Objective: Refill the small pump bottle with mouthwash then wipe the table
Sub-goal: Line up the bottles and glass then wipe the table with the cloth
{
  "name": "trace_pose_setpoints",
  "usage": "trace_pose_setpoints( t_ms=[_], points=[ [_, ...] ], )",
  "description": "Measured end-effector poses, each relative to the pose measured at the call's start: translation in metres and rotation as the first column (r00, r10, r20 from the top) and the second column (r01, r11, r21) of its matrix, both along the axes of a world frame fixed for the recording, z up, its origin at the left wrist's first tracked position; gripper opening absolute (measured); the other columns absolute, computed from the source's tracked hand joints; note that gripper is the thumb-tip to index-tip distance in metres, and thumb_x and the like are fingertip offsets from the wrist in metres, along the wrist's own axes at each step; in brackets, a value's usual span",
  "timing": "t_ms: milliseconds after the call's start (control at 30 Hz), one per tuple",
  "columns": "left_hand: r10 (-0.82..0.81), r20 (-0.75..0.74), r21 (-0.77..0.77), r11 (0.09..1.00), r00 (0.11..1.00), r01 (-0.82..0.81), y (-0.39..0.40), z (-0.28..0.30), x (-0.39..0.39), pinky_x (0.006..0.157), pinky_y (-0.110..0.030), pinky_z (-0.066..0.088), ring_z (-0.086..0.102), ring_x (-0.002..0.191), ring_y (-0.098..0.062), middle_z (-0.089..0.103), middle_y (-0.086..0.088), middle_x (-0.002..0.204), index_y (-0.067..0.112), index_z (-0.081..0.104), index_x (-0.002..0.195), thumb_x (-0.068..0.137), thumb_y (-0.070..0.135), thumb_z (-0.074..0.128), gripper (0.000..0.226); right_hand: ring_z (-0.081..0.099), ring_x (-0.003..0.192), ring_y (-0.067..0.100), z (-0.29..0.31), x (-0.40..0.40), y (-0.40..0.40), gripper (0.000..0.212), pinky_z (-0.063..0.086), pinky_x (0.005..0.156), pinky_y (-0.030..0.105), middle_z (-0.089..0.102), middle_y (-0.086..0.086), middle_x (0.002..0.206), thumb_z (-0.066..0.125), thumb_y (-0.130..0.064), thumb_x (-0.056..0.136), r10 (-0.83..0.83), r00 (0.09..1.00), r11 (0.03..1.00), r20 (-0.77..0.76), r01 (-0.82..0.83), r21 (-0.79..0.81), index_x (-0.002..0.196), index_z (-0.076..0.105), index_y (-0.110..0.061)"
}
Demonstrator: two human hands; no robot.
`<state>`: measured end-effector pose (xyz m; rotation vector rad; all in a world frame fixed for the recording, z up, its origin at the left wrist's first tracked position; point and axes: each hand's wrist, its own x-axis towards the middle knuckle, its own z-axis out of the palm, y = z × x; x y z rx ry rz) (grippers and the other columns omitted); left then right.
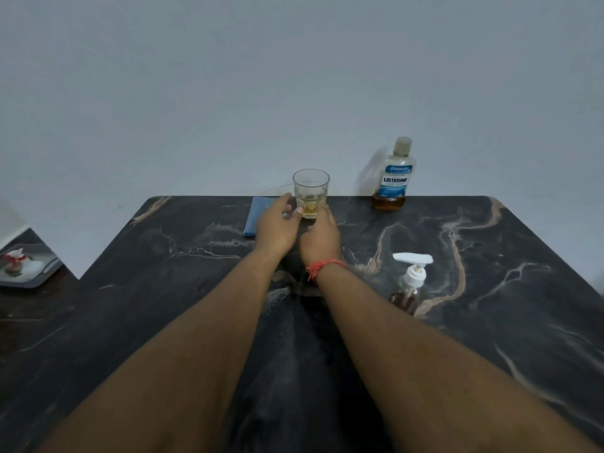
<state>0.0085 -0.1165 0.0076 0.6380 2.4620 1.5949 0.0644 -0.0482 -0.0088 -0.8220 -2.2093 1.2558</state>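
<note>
A clear glass (310,191) with a little amber liquid stands at the far edge of the dark marble table (490,289). My left hand (277,228) reaches to its left side, thumb touching the base. My right hand (320,240), with a red thread at the wrist, touches the glass's lower right side. The mouthwash bottle (394,176), capped and nearly empty, stands upright at the far right. The small pump bottle (408,289), with a white pump and amber liquid inside, stands near my right forearm. A folded blue cloth (256,215) lies partly under my left hand.
A wall rises directly behind the table's far edge. At the left, a lower surface holds a grey tray (29,273) with small objects on it.
</note>
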Motion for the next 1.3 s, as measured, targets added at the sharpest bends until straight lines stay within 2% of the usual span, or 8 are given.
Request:
trace_pose_setpoints(
  t_ms=[233, 400, 500, 633, 733, 967, 1167, 1300],
  points=[
    [-0.047, -0.05, 0.046, 0.998, 0.998, 0.05, -0.051, -0.006, 0.084, 0.102, -0.031, 0.049, 0.059, 0.116, -0.009, 0.061, -0.002, 0.136, 0.021, 0.048, 0.148, 0.102, 0.024, 0.057, 0.047, 0.029, 0.146, 0.021, 0.02, 0.1, -0.039, 0.066, 0.028, 0.119, 0.037, 0.024, 0.004, 0.162, 0.046, -0.003, 0.096, 0.181, 0.98, 0.969, 0.085, -0.192, 0.156, 0.156, 0.021, -0.016],
    [-0.113, -0.016, 0.1, 0.988, 0.993, 0.114, -0.074, -0.003, 0.142, 0.107, -0.033, 0.049, 0.059, 0.123, -0.012, 0.06, -0.006, 0.14, 0.017, 0.052, 0.145, 0.101, 0.013, 0.057, 0.044, 0.036, 0.141, 0.018, 0.026, 0.171, -0.053, 0.057, 0.023, 0.109, 0.018, 0.038, 0.005, 0.155, 0.048, -0.004, 0.098, 0.243, 0.967, 0.935, 0.078, -0.255, 0.248, 0.152, 0.033, -0.013],
    [-0.149, -0.056, 0.069, 0.986, 0.987, 0.153, -0.079, 0.001, 0.171, 0.106, -0.03, 0.048, 0.061, 0.12, -0.012, 0.061, -0.003, 0.137, 0.017, 0.053, 0.143, 0.1, 0.017, 0.06, 0.044, 0.048, 0.132, 0.019, 0.024, 0.206, -0.049, 0.05, 0.037, 0.113, 0.03, 0.051, 0.006, 0.143, 0.052, -0.005, 0.096, 0.21, 0.977, 0.934, 0.031, -0.21, 0.288, 0.145, 0.045, -0.013],
    [-0.182, -0.067, 0.044, 0.982, 0.981, 0.185, -0.074, 0.003, 0.196, 0.093, -0.016, 0.046, 0.064, 0.113, -0.008, 0.064, 0.0, 0.132, 0.017, 0.055, 0.14, 0.097, 0.019, 0.066, 0.045, 0.06, 0.094, 0.011, 0.024, 0.238, -0.028, 0.02, 0.053, 0.09, 0.033, 0.065, -0.001, 0.103, 0.056, -0.006, 0.093, 0.028, 0.998, 0.952, -0.052, -0.011, 0.307, 0.109, 0.065, -0.015],
    [-0.195, -0.053, 0.035, 0.98, 0.979, 0.197, -0.064, 0.003, 0.208, 0.084, -0.013, 0.047, 0.065, 0.108, -0.007, 0.065, -0.001, 0.129, 0.016, 0.055, 0.14, 0.094, 0.016, 0.068, 0.047, 0.058, 0.086, 0.012, 0.024, 0.253, -0.009, 0.005, 0.054, 0.082, 0.035, 0.06, -0.003, 0.095, 0.062, -0.014, 0.092, -0.124, 0.991, 0.948, -0.05, 0.133, 0.288, 0.096, 0.062, -0.017],
    [-0.227, 0.001, -0.001, 0.974, 0.974, 0.227, -0.031, 0.0, 0.219, 0.095, -0.024, 0.051, 0.061, 0.116, -0.012, 0.06, -0.001, 0.134, 0.018, 0.05, 0.144, 0.093, 0.011, 0.069, 0.055, 0.058, 0.112, 0.022, 0.011, 0.248, 0.021, 0.047, 0.049, 0.098, 0.037, 0.058, 0.007, 0.124, 0.073, -0.021, 0.087, -0.15, 0.986, 0.967, 0.07, 0.132, 0.216, 0.129, 0.055, -0.009],
    [-0.224, -0.021, -0.007, 0.974, 0.974, 0.224, -0.001, -0.005, 0.206, 0.097, -0.036, 0.055, 0.068, 0.104, -0.007, 0.072, 0.008, 0.113, 0.026, 0.061, 0.128, 0.092, 0.011, 0.07, 0.04, 0.063, 0.094, 0.019, 0.003, 0.224, 0.034, 0.023, 0.054, 0.087, 0.037, 0.066, 0.004, 0.101, 0.074, -0.016, 0.084, -0.076, 0.994, 0.967, 0.076, 0.055, 0.248, 0.105, 0.068, -0.012],
    [-0.165, -0.023, 0.011, 0.986, 0.986, 0.165, 0.016, -0.007, 0.187, 0.089, -0.022, 0.053, 0.067, 0.101, -0.005, 0.071, 0.012, 0.106, 0.02, 0.062, 0.129, 0.094, 0.011, 0.068, 0.037, 0.064, 0.094, 0.017, -0.001, 0.199, 0.046, 0.021, 0.055, 0.086, 0.036, 0.068, 0.002, 0.102, 0.072, -0.015, 0.086, -0.063, 0.996, 0.976, 0.068, 0.048, 0.214, 0.107, 0.068, -0.015]
  ],
)
